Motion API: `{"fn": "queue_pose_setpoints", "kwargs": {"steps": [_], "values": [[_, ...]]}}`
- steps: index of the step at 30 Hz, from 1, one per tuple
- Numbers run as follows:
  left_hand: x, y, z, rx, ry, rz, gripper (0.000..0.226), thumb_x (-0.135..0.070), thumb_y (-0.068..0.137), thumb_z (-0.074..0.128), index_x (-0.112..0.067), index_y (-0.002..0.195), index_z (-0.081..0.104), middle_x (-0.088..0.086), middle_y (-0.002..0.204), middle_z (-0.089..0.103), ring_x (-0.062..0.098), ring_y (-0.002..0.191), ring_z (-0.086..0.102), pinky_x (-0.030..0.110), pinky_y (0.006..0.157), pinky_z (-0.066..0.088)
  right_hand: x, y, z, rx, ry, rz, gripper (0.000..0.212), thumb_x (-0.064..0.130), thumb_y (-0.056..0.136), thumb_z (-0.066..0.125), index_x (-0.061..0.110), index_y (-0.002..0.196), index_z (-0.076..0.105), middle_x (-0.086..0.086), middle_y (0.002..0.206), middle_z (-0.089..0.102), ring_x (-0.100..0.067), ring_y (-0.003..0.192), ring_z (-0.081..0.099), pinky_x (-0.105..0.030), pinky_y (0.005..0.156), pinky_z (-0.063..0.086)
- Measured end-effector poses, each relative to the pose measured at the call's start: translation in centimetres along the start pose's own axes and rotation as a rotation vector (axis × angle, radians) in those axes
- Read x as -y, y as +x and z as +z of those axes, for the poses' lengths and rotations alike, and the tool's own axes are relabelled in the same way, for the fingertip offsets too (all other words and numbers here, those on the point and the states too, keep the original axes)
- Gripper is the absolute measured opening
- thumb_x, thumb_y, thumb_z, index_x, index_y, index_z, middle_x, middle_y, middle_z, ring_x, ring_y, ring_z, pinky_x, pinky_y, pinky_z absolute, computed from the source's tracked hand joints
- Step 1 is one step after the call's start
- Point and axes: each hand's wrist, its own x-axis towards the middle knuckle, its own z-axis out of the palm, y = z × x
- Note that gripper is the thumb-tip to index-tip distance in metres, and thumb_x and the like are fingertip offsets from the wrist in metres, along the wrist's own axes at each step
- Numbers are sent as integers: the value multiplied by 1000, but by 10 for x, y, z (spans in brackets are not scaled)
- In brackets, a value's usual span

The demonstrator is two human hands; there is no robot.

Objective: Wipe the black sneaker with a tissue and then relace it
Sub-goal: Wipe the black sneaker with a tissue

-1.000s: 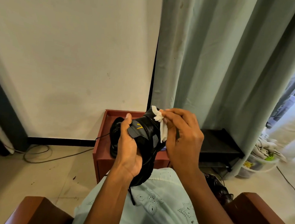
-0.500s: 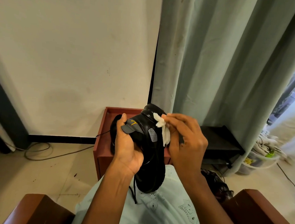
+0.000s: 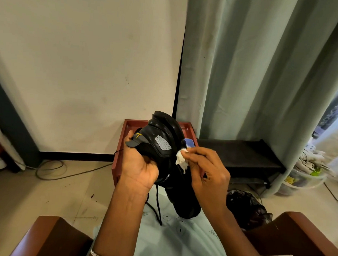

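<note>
The left hand (image 3: 138, 165) holds the black sneaker (image 3: 164, 147) up in the middle, above the lap, with one end pointing down. Its grip is curled round the left side of the shoe. The right hand (image 3: 208, 174) has its grip pinching a white tissue (image 3: 181, 161), and the tissue touches the sneaker's right side. A black lace (image 3: 157, 204) hangs down. A red counter (image 3: 116, 168) stands just behind.

Wall (image 3: 80, 66): off-white, scuffed | curtain (image 3: 263, 74): grey-green, right | floor (image 3: 45, 196): pale tile, loose cable (image 3: 51, 178) | red-brown stand (image 3: 116, 164), black shelf (image 3: 240, 153)
</note>
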Motion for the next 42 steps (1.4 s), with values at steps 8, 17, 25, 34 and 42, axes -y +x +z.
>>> {"fn": "queue_pose_setpoints", "kwargs": {"steps": [8,17,25,34,42], "values": [[6,0,6,3,-35,-17,50,-49,94,49,-8,97,77,17,127,65,30,110,63,43,106,44,20,42,7,-83,-50,-45,21,-8,84,73,8,97,78,-4,98,71,-21,95,63,-30,84,52],[2,-2,3,-29,-21,25,56,-50,95,45,-8,126,64,18,131,63,31,123,58,44,111,40,16,11,17,-3,-97,-71,19,-5,86,72,2,104,75,-11,103,68,-18,99,61,-30,87,52],[6,-4,6,-34,-29,55,47,-47,96,46,-14,83,77,11,100,72,25,97,66,39,100,49,13,11,12,-19,-118,-36,18,-3,85,74,3,102,76,-10,100,69,-18,96,62,-32,84,54],[17,-16,11,44,-3,-27,54,-54,90,50,-9,114,66,10,109,66,20,92,66,27,86,55,37,59,27,-54,-108,-100,15,3,89,71,3,103,76,-9,100,69,-22,95,61,-30,81,52],[1,-10,7,-47,-44,60,54,-47,96,45,-7,84,80,15,103,74,28,105,65,41,105,46,7,12,8,55,-74,-86,18,-6,83,74,1,99,75,-10,101,68,-18,98,61,-26,88,51]]}}
